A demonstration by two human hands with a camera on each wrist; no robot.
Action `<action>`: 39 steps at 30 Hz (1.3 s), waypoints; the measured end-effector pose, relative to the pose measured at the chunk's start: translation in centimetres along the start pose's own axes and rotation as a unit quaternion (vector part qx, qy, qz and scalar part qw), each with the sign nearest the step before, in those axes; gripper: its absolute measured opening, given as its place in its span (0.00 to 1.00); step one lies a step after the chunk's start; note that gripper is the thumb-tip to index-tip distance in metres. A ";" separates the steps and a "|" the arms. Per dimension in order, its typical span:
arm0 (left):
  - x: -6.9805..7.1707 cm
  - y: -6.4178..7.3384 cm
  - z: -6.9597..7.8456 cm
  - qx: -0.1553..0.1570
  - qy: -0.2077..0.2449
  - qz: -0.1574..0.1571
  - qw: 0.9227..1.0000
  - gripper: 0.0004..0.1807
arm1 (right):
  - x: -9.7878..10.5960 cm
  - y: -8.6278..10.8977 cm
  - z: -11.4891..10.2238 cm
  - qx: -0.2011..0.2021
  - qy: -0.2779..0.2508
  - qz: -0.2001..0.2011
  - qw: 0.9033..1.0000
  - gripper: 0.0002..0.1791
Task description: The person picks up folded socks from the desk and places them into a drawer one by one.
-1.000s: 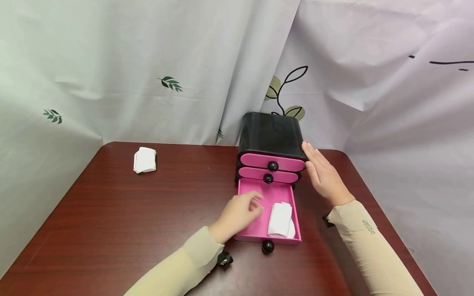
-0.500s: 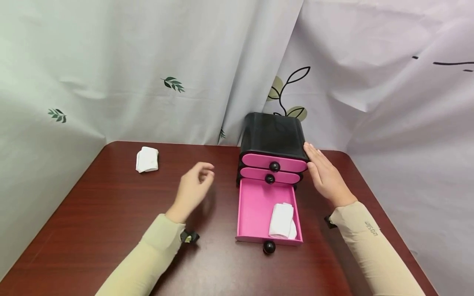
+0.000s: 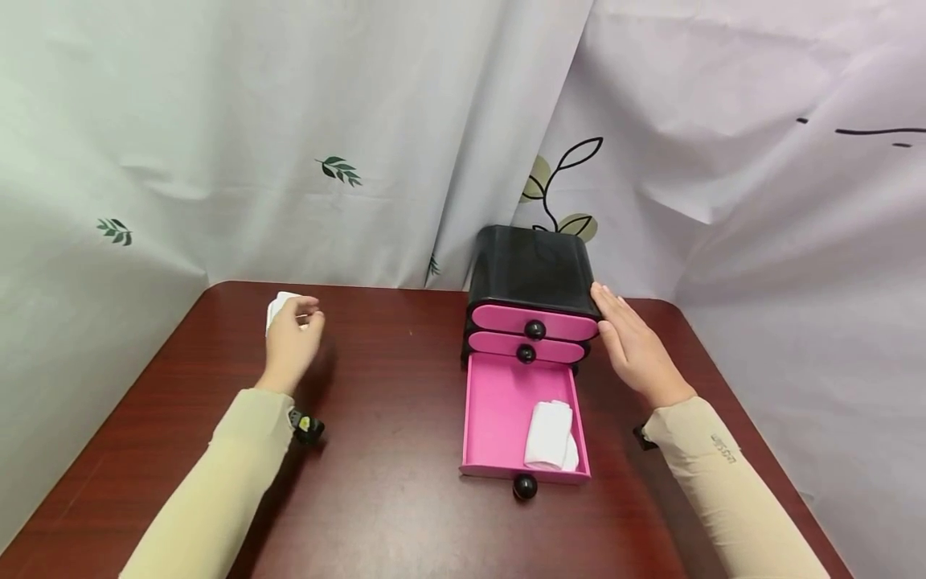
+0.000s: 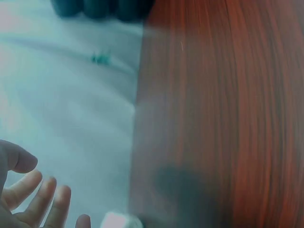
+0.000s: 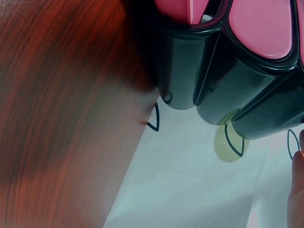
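My left hand (image 3: 291, 347) is over the far left of the table, partly covering a folded white cloth (image 3: 278, 304). Its fingers are loosely bent and hold nothing. In the left wrist view the fingers (image 4: 42, 194) are spread apart, with the white cloth (image 4: 116, 221) low at the frame's edge. A black drawer cabinet (image 3: 531, 269) stands at the back right, its lowest pink drawer (image 3: 499, 418) pulled out. Another folded white cloth (image 3: 548, 434) lies in that drawer's front right corner. With straight fingers my right hand (image 3: 637, 350) rests against the cabinet's right side.
The two upper pink drawers (image 3: 492, 319) are pushed in, each with a round black knob. Below the extended drawer's front, its knob (image 3: 525, 486) sticks out over the dark red wooden table (image 3: 391, 402). A white curtain (image 3: 376, 225) hangs behind the table.
My left hand has moved from over the pulled-out drawer leftward across the table to the white cloth at the far left. The right hand stays against the cabinet.
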State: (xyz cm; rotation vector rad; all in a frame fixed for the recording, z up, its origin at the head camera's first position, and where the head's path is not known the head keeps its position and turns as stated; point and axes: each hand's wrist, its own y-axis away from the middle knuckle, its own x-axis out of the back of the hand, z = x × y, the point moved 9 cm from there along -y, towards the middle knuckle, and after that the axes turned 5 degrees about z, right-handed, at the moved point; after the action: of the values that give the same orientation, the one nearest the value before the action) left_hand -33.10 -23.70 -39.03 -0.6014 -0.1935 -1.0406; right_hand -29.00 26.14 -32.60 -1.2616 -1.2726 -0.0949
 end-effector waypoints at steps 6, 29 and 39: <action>3.0 -1.8 -5.0 0.070 -0.053 0.031 0.996 0.23 | -0.2 0.1 0.1 -0.001 0.005 -0.003 1.000 0.29; 1.4 -3.8 -10.6 0.181 -0.047 -0.099 0.977 0.43 | -0.1 0.0 -0.1 0.008 0.000 0.003 1.000 0.29; 0.6 -4.5 -9.4 0.117 -0.129 -0.116 0.978 0.35 | -0.2 0.0 0.1 0.008 0.005 0.005 1.000 0.29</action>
State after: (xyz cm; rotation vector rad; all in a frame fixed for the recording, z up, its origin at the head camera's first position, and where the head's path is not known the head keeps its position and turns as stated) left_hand -37.78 -30.96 -44.81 -0.5055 -0.6190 -1.1421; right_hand -29.19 26.08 -32.78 -1.2526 -1.2564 -0.0836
